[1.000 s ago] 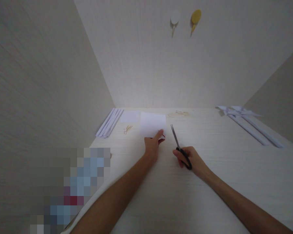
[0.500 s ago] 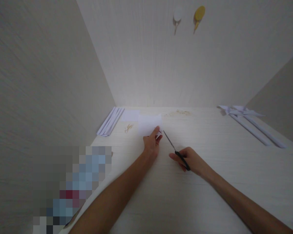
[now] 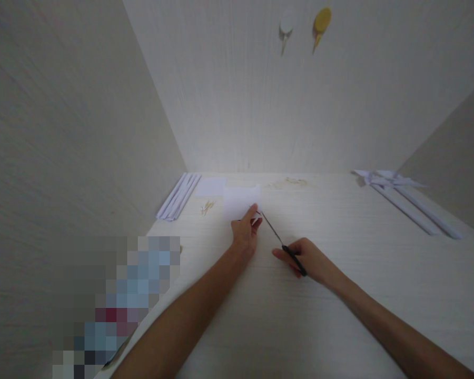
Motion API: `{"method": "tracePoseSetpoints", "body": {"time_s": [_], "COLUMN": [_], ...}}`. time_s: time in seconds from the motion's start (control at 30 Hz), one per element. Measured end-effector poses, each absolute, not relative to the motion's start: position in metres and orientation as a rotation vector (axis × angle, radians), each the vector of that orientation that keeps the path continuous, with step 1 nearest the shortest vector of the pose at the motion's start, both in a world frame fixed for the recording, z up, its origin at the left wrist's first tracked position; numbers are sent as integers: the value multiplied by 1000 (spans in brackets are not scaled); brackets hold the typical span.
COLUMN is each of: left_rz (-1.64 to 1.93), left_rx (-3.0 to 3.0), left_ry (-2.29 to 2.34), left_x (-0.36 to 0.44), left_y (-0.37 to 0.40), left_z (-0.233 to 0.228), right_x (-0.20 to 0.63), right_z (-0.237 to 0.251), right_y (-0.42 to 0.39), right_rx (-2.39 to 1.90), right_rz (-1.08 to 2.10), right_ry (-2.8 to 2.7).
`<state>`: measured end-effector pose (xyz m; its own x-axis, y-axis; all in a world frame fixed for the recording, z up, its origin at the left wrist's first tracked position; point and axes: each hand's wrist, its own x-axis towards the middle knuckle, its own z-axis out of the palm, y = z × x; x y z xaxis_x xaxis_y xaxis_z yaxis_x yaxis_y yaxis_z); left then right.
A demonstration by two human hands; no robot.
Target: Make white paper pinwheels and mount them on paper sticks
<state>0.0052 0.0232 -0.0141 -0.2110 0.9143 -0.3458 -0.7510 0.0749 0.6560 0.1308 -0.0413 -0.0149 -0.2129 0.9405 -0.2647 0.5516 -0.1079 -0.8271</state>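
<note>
A sheet of white paper [image 3: 240,198] is pinched at its lower right corner by my left hand [image 3: 245,229], thumb on top. My right hand [image 3: 303,259] is closed around the black handles of a pair of scissors [image 3: 274,231]. Their thin blades point up and left, and the tip reaches the paper's right edge beside my left fingers. Whether the blades touch the paper I cannot tell.
Rolled white paper sticks [image 3: 179,197] lie at the left, by a flat paper sheet [image 3: 211,187] and several small sticks [image 3: 207,207]. Paper pinwheels [image 3: 403,197] on paper sticks rest at the right. A yellow hook [image 3: 323,20] and a white hook [image 3: 287,23] hang on the wall.
The scissors have shifted slightly left, bringing their tip nearer to the paper's edge. My left hand keeps its hold on the sheet.
</note>
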Motion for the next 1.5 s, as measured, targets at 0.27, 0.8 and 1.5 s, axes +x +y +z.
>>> {"method": "tracePoseSetpoints", "body": {"time_s": [0.27, 0.8, 1.5], "left_rz": [1547, 1562, 1568], "left_rx": [258, 264, 277], "left_ry": [910, 913, 890], "left_x": [6, 6, 6], "left_y": [23, 22, 21], "left_z": [-14, -15, -16], "right_x": [130, 129, 129], "right_z": [-14, -13, -12], "right_y": [-43, -42, -43], "right_rx": [-1656, -1697, -1696], "right_rz": [1239, 1237, 1220], "right_ry": [-1756, -1752, -1747]}}
